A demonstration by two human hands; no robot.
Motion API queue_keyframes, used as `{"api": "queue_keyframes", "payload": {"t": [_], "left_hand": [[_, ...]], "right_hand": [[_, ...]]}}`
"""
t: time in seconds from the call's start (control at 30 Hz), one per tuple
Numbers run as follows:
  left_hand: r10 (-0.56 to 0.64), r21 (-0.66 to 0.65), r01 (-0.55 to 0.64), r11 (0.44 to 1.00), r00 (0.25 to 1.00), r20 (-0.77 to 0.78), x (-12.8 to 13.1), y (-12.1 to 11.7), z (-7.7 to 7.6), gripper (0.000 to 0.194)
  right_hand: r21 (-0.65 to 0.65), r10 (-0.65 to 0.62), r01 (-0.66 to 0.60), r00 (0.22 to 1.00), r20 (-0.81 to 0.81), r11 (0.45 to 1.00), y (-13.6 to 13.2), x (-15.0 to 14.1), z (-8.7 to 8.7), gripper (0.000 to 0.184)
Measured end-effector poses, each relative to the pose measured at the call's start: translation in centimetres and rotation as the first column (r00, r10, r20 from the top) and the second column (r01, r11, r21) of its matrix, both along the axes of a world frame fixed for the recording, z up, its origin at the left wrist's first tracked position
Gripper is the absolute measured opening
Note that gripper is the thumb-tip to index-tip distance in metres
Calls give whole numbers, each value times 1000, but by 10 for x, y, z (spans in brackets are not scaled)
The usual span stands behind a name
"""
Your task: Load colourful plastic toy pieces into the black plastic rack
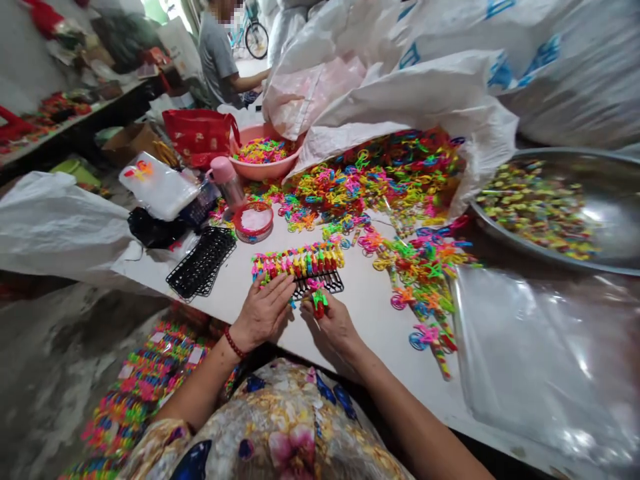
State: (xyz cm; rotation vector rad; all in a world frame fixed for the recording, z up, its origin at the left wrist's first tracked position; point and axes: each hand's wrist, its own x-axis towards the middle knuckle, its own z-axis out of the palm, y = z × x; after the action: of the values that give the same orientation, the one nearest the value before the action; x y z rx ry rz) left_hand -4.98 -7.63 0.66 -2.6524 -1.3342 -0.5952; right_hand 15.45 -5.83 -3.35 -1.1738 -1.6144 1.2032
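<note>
On the white table in front of me lies a black plastic rack [330,283] with slots. Rows of small colourful plastic toys [300,259] fill its far side. My left hand [267,310] rests flat over the near left part of the rack, its fingers stretched out and touching the toys. At the rack's near edge my right hand [335,323] pinches a small plastic toy [319,301] with green, red and pink parts. What lies beneath my left palm is hidden.
A heap of loose toys [370,180] spills from a white sack [400,100]. Black racks [200,263] are stacked at left, near a red basket [254,223] and a pink-lidded bottle [227,183]. Clear plastic bags [540,360] and a metal bowl [620,207] are right. A person [217,60] sits behind.
</note>
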Motion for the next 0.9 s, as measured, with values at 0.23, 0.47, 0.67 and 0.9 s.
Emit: {"api": "queue_keyframes", "payload": {"t": [0.23, 0.47, 0.67, 0.9], "left_hand": [[17, -24, -17, 1000, 1000, -2, 0, 1, 1, 60], [42, -41, -44, 998, 997, -58, 3, -1, 4, 57], [94, -40, -96, 995, 994, -55, 14, -1, 8, 52], [119, 27, -118, 993, 992, -35, 18, 0, 2, 50]], "right_hand": [[182, 158, -165, 986, 56, 969, 21, -26, -19, 20], [271, 251, -302, 946, 207, 914, 30, -22, -26, 22], [283, 290, -351, 927, 237, 893, 27, -24, -22, 35], [250, 239, -302, 937, 253, 920, 18, -27, -18, 23]]}}
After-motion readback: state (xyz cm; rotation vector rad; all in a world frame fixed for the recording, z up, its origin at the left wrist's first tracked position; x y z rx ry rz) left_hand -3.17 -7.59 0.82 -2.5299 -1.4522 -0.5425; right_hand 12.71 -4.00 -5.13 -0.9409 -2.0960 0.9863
